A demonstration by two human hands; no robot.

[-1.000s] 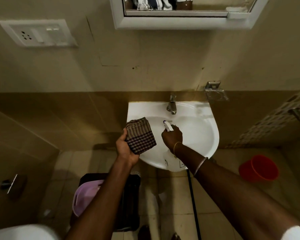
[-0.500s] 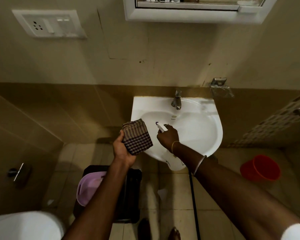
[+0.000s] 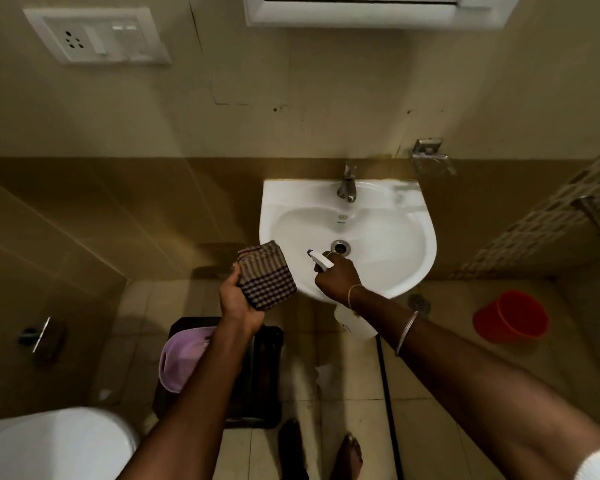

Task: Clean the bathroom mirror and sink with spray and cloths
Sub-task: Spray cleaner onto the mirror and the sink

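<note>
A white wall sink [image 3: 409, 251] with a metal tap [image 3: 347, 184] and a drain [image 3: 340, 246] sits under the mirror's white frame [image 3: 371, 19], of which only the bottom edge shows. My left hand [image 3: 238, 299] grips a folded brown checked cloth [image 3: 265, 277] just left of the sink's front rim. My right hand [image 3: 336, 277] holds a white spray bottle [image 3: 321, 260] over the basin's front left, its nozzle pointing left into the bowl. The bottle's body [image 3: 354, 322] hangs below my wrist.
A red bucket [image 3: 510, 315] stands on the floor at the right. A lilac tub [image 3: 181, 355] rests on a dark stool [image 3: 260, 375] below my left arm. A white toilet [image 3: 49, 445] is at the bottom left. A switch plate [image 3: 97, 36] is on the wall.
The view has tilted down, so the mirror has nearly left the frame. Both hands have drawn slightly back toward the sink's front edge, still holding the cloth and the spray bottle.
</note>
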